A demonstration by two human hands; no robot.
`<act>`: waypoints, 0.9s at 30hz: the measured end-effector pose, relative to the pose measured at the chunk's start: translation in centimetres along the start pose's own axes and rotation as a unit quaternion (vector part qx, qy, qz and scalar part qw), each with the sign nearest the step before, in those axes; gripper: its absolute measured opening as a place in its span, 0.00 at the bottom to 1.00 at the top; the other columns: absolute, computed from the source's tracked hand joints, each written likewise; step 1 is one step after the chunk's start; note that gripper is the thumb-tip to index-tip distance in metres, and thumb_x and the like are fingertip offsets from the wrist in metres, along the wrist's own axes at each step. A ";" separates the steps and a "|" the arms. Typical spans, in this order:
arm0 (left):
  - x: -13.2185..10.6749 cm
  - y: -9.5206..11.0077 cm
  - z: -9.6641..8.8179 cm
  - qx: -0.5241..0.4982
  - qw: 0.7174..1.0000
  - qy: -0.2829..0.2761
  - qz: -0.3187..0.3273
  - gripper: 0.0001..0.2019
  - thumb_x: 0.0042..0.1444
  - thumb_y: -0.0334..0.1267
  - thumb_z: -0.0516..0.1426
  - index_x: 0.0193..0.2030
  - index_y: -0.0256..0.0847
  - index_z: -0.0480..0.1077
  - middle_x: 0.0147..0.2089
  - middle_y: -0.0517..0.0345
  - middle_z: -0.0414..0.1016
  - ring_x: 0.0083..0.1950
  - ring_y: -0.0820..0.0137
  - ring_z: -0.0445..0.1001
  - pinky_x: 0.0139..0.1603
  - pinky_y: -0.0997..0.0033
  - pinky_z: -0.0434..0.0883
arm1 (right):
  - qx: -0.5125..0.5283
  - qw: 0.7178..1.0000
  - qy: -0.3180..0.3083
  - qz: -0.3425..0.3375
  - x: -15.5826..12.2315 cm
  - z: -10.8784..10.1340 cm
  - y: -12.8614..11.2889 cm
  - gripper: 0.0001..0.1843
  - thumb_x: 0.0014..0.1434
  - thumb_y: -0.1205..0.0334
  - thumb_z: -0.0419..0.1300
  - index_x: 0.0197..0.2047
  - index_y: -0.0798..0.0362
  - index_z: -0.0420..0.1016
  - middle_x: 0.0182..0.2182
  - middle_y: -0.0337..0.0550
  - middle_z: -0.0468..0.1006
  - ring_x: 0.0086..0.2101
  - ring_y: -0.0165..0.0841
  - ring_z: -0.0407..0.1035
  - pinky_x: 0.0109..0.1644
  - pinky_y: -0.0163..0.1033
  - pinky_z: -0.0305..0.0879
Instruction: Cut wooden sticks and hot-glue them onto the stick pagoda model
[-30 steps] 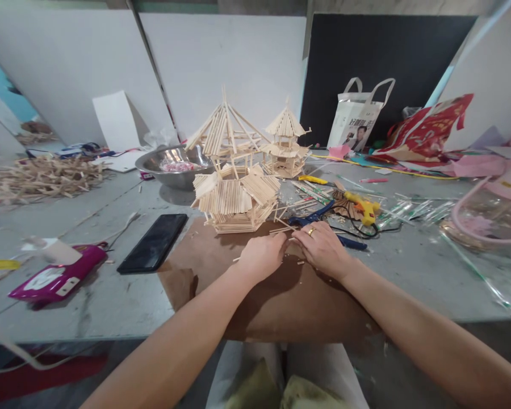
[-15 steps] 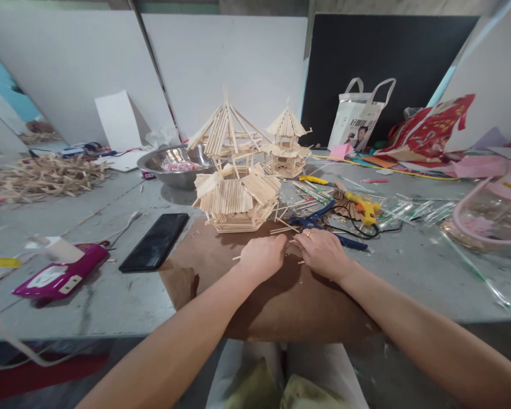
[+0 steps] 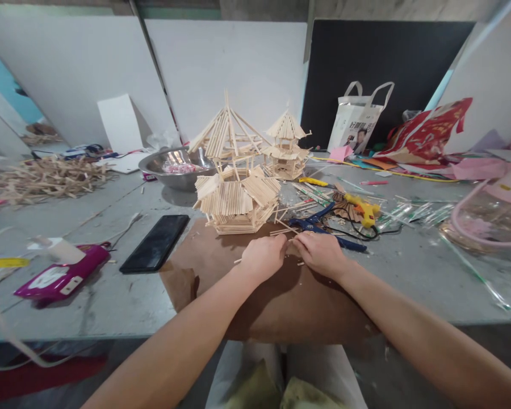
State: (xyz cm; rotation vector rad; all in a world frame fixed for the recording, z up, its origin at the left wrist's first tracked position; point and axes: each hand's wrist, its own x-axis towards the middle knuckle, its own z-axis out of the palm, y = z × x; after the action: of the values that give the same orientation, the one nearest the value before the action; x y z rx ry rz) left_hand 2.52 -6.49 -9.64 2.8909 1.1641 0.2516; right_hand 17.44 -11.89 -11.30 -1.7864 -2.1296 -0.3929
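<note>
My left hand (image 3: 263, 257) and my right hand (image 3: 322, 253) rest close together on a brown cardboard sheet (image 3: 281, 295), fingers curled and pinched toward each other. A thin wooden stick (image 3: 290, 240) shows between the fingertips. Small stick offcuts lie around them on the cardboard. Just beyond the hands stands a large pagoda model of wooden sticks (image 3: 234, 176), with a smaller stick pagoda (image 3: 286, 145) behind it to the right.
A black phone (image 3: 155, 242) and a magenta pouch (image 3: 62, 275) lie to the left. Blue-handled scissors (image 3: 323, 224), a yellow glue gun (image 3: 364, 207) and loose sticks sit right of the model. A steel bowl (image 3: 170, 168), a stick pile (image 3: 42, 179) and bags line the back.
My right hand has drawn slightly back and curled its fingers tighter toward the left hand. The left hand has hardly moved.
</note>
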 end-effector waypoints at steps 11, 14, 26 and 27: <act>-0.1 -1.2 -1.2 -0.222 0.966 0.027 0.133 0.17 0.55 0.43 0.41 0.26 0.38 0.65 0.22 0.62 0.65 0.23 0.78 0.60 0.27 0.80 0.57 | 0.472 0.877 -0.056 0.068 0.0 -0.6 1.7 0.15 0.53 0.53 0.47 0.24 0.55 0.65 0.18 0.34 0.62 0.21 0.24 0.56 0.26 0.31 0.52; 0.3 -1.4 -0.7 -0.200 0.976 0.054 0.066 0.19 0.55 0.45 0.41 0.28 0.38 0.67 0.22 0.61 0.65 0.23 0.77 0.61 0.26 0.79 0.57 | 0.575 0.799 -0.066 0.162 0.3 -0.4 2.0 0.14 0.51 0.51 0.49 0.27 0.54 0.64 0.16 0.32 0.64 0.17 0.24 0.55 0.23 0.31 0.52; 0.2 -0.6 -0.7 -0.220 0.972 0.086 0.015 0.15 0.52 0.44 0.46 0.36 0.41 0.70 0.34 0.57 0.71 0.34 0.72 0.66 0.35 0.74 0.62 | 0.712 0.655 0.040 0.248 0.9 0.3 2.2 0.11 0.41 0.57 0.61 0.27 0.54 0.68 0.18 0.32 0.67 0.18 0.22 0.57 0.24 0.31 0.54; 0.2 -0.5 -0.6 -0.243 0.967 0.073 0.020 0.14 0.51 0.45 0.47 0.35 0.41 0.70 0.33 0.57 0.71 0.33 0.73 0.66 0.34 0.75 0.62 | 0.724 0.641 0.029 0.253 0.9 0.3 2.1 0.11 0.40 0.57 0.62 0.27 0.54 0.68 0.18 0.33 0.67 0.18 0.23 0.57 0.23 0.31 0.54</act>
State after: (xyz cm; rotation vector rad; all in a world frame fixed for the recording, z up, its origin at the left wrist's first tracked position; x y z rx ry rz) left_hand 2.21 -6.03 -9.07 2.4946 0.9009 0.6583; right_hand 19.36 -10.56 -11.15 -1.0750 -0.9578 1.0980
